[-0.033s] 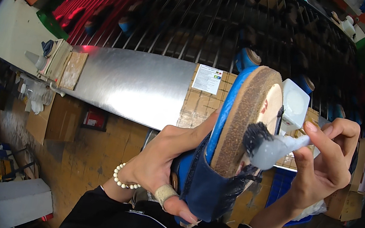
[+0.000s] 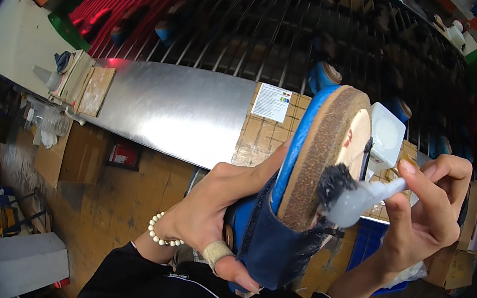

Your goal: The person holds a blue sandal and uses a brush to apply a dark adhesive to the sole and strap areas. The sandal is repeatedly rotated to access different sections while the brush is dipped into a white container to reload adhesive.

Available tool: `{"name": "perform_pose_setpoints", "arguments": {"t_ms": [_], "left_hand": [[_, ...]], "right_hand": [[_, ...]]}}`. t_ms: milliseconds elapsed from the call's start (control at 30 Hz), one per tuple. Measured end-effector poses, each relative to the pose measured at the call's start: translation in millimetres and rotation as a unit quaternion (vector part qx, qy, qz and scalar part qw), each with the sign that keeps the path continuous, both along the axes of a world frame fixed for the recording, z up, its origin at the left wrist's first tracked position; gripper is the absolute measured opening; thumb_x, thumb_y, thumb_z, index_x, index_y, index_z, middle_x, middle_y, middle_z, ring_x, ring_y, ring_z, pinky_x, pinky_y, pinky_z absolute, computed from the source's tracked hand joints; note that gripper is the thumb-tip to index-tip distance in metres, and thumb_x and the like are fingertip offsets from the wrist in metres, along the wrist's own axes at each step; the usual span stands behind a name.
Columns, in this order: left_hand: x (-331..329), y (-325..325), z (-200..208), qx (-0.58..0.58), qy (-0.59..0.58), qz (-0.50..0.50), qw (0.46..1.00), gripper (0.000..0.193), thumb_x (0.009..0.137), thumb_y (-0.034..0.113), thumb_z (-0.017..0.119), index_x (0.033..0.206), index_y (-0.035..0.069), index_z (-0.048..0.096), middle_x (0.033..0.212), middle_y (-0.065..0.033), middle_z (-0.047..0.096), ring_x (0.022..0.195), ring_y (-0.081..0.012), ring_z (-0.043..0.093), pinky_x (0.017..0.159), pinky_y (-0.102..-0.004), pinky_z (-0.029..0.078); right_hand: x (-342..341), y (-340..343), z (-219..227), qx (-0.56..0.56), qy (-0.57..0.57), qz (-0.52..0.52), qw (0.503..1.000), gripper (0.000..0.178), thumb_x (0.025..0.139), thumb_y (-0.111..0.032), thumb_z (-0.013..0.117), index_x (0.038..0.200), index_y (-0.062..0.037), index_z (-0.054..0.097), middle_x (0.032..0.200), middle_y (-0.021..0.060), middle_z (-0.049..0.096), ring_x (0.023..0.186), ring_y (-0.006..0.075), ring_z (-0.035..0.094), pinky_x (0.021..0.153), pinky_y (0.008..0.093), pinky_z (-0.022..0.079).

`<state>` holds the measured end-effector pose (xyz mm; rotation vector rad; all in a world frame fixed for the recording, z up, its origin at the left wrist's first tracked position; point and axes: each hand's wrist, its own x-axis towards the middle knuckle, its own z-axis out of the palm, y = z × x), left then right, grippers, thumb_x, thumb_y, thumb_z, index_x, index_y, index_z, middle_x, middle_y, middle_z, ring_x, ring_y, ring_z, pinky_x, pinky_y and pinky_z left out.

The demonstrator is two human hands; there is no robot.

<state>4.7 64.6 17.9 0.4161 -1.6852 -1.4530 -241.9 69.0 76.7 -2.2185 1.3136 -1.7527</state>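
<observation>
My left hand (image 2: 203,209), wearing a pale bead bracelet and a wrap on the thumb, grips a dark navy shoe (image 2: 271,252) mounted on a blue last. The underside is turned up and to the right, showing a brown speckled sole edge and a pale middle. In my right hand (image 2: 426,212) a brush (image 2: 355,203), with a whitish coated handle, is pinched between thumb and fingers. Its black bristles are pressed on the pale underside, near the sole edge. Behind the shoe stands a white square-sided container (image 2: 386,136).
A metal tabletop (image 2: 175,113) runs ahead, with a taped cardboard piece (image 2: 259,140) and a printed sheet (image 2: 271,102) on it. Beyond is a rack of metal bars (image 2: 233,28) carrying several blue shoe lasts. A blue crate (image 2: 366,243) and cardboard boxes (image 2: 453,264) stand at right.
The brush head has shifted slightly right and down across the underside, with its bristles bending more. The shoe has turned very slightly; both hands keep their grip.
</observation>
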Motion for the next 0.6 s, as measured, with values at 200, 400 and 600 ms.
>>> {"name": "perform_pose_setpoints", "arguments": {"t_ms": [200, 400, 600], "left_hand": [[0, -4, 4, 0.005, 0.015, -0.002, 1.000, 0.136, 0.048, 0.055, 0.090, 0.148, -0.008, 0.025, 0.117, -0.0224, 0.066, 0.106, -0.0322, 0.067, 0.097, -0.0372, 0.050], [-4, -4, 13, 0.001, 0.017, 0.000, 1.000, 0.133, 0.049, 0.055, 0.090, 0.148, -0.008, 0.026, 0.117, -0.0219, 0.066, 0.106, -0.0317, 0.067, 0.097, -0.0368, 0.049], [-8, -4, 17, 0.001, 0.029, -0.003, 1.000, 0.131, 0.051, 0.055, 0.089, 0.147, -0.008, 0.026, 0.118, -0.0214, 0.065, 0.106, -0.0312, 0.067, 0.098, -0.0363, 0.049]], "right_hand": [[-9, -5, 2, 0.006, 0.030, 0.079, 0.996, 0.042, 0.065, -0.037, 0.085, 0.096, -0.0089, 0.077, 0.090, 0.0028, 0.042, 0.078, 0.0145, 0.042, 0.066, 0.0257, 0.032], [-15, -15, 4, 0.002, 0.062, 0.118, 0.991, 0.041, 0.072, -0.042, 0.081, 0.094, -0.0079, 0.076, 0.091, 0.0041, 0.042, 0.079, 0.0162, 0.041, 0.066, 0.0271, 0.030], [-18, -15, 7, -0.011, 0.079, 0.130, 0.988, 0.042, 0.070, -0.044, 0.081, 0.092, -0.0089, 0.076, 0.091, 0.0040, 0.042, 0.078, 0.0167, 0.041, 0.065, 0.0274, 0.030]]}}
